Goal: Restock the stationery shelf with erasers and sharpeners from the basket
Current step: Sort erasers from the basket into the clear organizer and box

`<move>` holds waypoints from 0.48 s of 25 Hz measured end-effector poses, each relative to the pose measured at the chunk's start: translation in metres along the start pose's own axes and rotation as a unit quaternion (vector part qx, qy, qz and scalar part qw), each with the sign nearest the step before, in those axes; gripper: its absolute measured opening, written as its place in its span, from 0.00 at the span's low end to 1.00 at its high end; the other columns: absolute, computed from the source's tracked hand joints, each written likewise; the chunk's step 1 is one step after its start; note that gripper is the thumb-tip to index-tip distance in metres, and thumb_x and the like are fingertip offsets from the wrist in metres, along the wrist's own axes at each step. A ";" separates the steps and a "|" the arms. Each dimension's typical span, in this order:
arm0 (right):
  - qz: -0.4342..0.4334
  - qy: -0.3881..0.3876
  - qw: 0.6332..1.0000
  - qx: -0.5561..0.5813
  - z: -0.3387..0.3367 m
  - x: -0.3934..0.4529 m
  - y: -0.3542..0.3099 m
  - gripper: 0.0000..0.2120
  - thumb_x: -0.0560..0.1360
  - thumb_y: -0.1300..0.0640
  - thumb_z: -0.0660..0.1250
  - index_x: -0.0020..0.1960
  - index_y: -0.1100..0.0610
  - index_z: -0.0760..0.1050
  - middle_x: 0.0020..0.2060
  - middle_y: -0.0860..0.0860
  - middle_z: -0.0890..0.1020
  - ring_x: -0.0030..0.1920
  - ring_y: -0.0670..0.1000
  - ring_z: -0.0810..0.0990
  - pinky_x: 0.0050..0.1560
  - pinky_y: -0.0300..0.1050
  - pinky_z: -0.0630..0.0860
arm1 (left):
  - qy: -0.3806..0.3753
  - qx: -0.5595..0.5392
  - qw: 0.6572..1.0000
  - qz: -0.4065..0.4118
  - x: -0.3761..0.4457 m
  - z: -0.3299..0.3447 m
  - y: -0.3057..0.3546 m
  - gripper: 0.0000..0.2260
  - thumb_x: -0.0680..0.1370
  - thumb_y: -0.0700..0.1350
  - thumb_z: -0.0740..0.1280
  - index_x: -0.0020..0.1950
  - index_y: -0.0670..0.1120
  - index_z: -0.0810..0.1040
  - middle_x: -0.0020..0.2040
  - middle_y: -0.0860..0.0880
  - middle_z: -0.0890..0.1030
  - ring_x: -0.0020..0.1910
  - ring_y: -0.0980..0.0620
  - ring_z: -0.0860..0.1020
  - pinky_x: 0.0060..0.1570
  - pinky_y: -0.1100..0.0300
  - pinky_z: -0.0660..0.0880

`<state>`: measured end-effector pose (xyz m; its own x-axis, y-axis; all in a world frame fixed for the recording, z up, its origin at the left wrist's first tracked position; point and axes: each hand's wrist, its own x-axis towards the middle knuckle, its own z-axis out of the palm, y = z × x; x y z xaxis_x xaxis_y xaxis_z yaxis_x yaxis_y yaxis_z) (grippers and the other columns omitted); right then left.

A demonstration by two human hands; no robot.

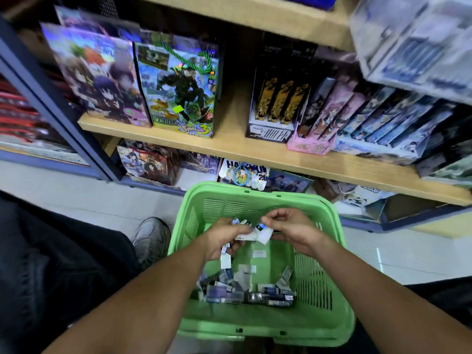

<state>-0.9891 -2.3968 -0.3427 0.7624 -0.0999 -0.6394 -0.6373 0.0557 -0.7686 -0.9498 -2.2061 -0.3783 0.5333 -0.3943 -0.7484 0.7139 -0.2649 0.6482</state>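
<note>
I see both forearms reaching forward and down over the green basket [329,215], the hands meeting above its middle. My left hand [224,238] is curled, its grip closed round a bunch of small white-and-blue packets [251,233]; one strip of them hangs down below the palm. My right hand [291,228] comes in from the other side, thumb and fingers pinching the near end of the same bunch, so both grips are closed on it. Blur keeps me from telling whether these are erasers or sharpeners.

Below the hands, on the basket floor toward its near wall, lies a loose pile of small boxes [245,290] in dark blue, grey and white, some flat and some tipped on edge. A few pale packets lie apart from the pile nearer the middle.

The basket sits on the pale tiled floor [76,200] right in front of the wooden shelf [229,144]. On that shelf stand printed gift bags [178,88] at the left, and boxed sets [278,108] at the right, with a bare stretch of board between them. More bags and boxes fill the lower tier behind the basket's far rim. A grey shoe [152,238] and a dark trouser leg lie left of the basket.
</note>
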 end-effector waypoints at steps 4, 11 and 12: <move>-0.063 -0.022 0.998 -0.005 -0.018 -0.040 -0.053 0.11 0.71 0.68 0.75 0.48 0.62 0.75 0.41 0.57 0.83 0.40 0.51 0.85 0.35 0.41 0.80 | -0.066 0.026 0.997 0.039 -0.024 0.006 0.039 0.31 0.71 0.44 0.77 0.69 0.36 0.68 0.31 0.48 0.80 0.22 0.54 0.71 0.21 0.65 0.61; -0.238 0.120 0.962 0.065 -0.018 -0.096 -0.120 0.14 0.64 0.63 0.78 0.45 0.61 0.75 0.40 0.55 0.83 0.41 0.53 0.83 0.44 0.48 0.83 | -0.112 0.021 0.987 0.112 -0.088 0.028 0.124 0.23 0.69 0.46 0.80 0.58 0.40 0.76 0.34 0.42 0.79 0.21 0.55 0.68 0.20 0.66 0.60; -0.257 0.131 0.955 0.074 -0.013 -0.103 -0.127 0.13 0.66 0.63 0.78 0.45 0.60 0.75 0.42 0.55 0.84 0.42 0.52 0.84 0.43 0.49 0.83 | -0.112 0.020 0.986 0.123 -0.099 0.030 0.134 0.16 0.71 0.44 0.78 0.54 0.42 0.79 0.33 0.43 0.78 0.21 0.56 0.68 0.20 0.67 0.59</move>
<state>-0.9879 -2.4067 -0.1786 0.9038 -0.3948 -0.1649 -0.1494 0.0699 -0.9863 -0.9209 -2.2288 -0.2132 0.5711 -0.6335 -0.5220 0.5548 -0.1707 0.8143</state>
